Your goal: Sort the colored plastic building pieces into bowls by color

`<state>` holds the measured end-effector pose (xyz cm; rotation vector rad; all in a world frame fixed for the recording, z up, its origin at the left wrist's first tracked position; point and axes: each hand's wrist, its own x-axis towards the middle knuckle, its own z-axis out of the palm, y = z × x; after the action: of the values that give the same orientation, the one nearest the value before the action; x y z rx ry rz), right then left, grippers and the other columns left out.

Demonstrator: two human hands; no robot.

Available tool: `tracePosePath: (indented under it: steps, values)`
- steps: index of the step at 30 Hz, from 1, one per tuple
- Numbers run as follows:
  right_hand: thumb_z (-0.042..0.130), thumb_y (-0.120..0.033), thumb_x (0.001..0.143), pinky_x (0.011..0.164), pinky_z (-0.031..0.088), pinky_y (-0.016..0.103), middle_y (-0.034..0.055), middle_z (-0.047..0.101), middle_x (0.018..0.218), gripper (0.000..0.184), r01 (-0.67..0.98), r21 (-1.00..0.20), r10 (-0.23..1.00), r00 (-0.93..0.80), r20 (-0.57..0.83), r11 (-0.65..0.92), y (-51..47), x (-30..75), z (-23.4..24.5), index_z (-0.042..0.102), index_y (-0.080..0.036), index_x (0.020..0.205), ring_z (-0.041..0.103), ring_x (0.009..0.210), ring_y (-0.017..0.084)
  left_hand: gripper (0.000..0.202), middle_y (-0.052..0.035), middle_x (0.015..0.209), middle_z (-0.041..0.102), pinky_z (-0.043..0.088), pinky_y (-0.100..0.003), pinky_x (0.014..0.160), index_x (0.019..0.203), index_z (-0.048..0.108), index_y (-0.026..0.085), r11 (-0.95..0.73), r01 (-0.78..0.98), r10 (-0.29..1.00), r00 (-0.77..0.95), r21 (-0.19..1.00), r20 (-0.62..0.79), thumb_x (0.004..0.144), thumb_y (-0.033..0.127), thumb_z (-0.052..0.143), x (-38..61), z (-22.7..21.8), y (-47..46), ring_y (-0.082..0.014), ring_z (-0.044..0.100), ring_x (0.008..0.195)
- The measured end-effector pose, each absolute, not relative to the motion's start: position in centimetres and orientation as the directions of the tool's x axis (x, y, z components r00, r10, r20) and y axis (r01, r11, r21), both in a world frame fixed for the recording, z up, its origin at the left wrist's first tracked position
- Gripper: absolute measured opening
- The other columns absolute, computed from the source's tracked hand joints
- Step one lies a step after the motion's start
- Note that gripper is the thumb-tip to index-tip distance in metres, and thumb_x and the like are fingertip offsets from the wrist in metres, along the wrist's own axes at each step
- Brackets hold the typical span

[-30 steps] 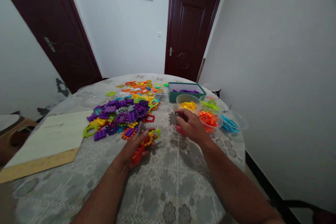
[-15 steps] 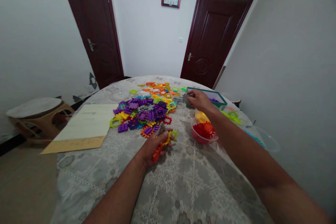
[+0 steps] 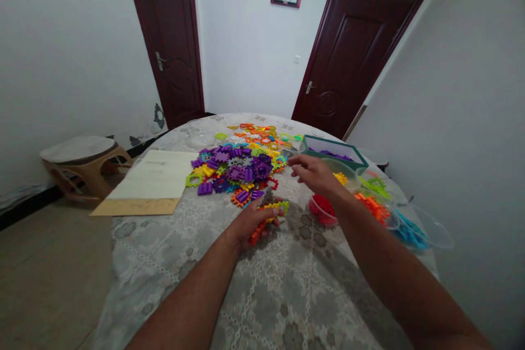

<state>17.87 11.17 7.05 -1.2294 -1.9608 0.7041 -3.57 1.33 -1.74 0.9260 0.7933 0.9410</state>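
Note:
My left hand [image 3: 257, 222] is closed around several interlocking plastic building pieces [image 3: 271, 210] in orange, yellow, lime and grey, low over the tablecloth. Just beyond it lies a mixed pile of such pieces [image 3: 235, 168], mostly purple, with yellow, blue, lime and grey among them. My right hand [image 3: 314, 174] hovers to the right of the pile, fingers stretched out, with nothing visible in them. Some grey pieces [image 3: 289, 152] show behind its fingertips. Beneath the right wrist stands a clear bowl of red pieces [image 3: 322, 210], partly hidden by the arm.
At the back right, a green-rimmed box [image 3: 361, 159] holds purple pieces. Right of my forearm sit clear containers with orange pieces [image 3: 372, 208], blue pieces [image 3: 410, 229] and lime pieces [image 3: 376, 187]. Orange pieces [image 3: 256, 134] lie at the back. Paper [image 3: 151, 175] overhangs the left table edge near a stool [image 3: 84, 158].
My right hand has drawn away from the green-rimmed box, and the grey piece it held is out of its fingers. My left hand still grips its pieces. The view has swung left.

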Motion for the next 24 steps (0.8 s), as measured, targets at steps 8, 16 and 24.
tracePosePath:
  steps: [8, 16, 24]
  values:
    - [0.066, -0.024, 0.094, 0.079, 0.053, 0.030, 0.0032, 0.076, 0.100, 0.020, 0.423, -0.687, 0.753, -0.596, 0.280, 0.590, 4.8, 14.5, 6.9, 0.077, -0.023, 0.110, 0.067, 0.084, 0.016, 0.057, -0.0131, 0.112, 0.073, 0.035, -0.019, 0.045, 0.123, 0.064, 0.016, 0.299, -0.260, 0.893, 0.416, 0.918, -0.173, 0.070, 0.030, 0.083, -3.6, -1.6, 1.3, -0.0184, 0.069, 0.077]
    - [0.068, -0.037, 0.090, 0.057, 0.050, 0.025, -0.0026, 0.067, 0.077, 0.026, 0.264, -0.915, 0.900, -0.395, 0.185, 0.304, 6.1, 16.2, 6.7, 0.071, -0.019, 0.109, 0.060, 0.061, 0.012, 0.057, -0.0108, 0.111, 0.074, 0.033, -0.017, 0.044, 0.127, 0.064, 0.022, 0.290, -0.296, 0.898, 0.413, 0.910, -0.152, 0.077, 0.043, 0.085, -3.6, -1.3, 1.2, -0.0170, 0.070, 0.077]
    - [0.070, -0.042, 0.085, 0.053, 0.050, 0.026, -0.0034, 0.066, 0.065, 0.031, 0.306, -0.940, 0.948, -0.313, 0.054, 0.155, 6.0, 16.2, 5.2, 0.067, -0.018, 0.105, 0.060, 0.054, 0.013, 0.051, -0.0071, 0.102, 0.072, 0.033, -0.018, 0.045, 0.114, 0.066, 0.021, 0.290, -0.340, 0.923, 0.346, 0.895, -0.167, 0.077, 0.048, 0.086, -3.4, -1.3, 1.3, -0.0164, 0.069, 0.074]
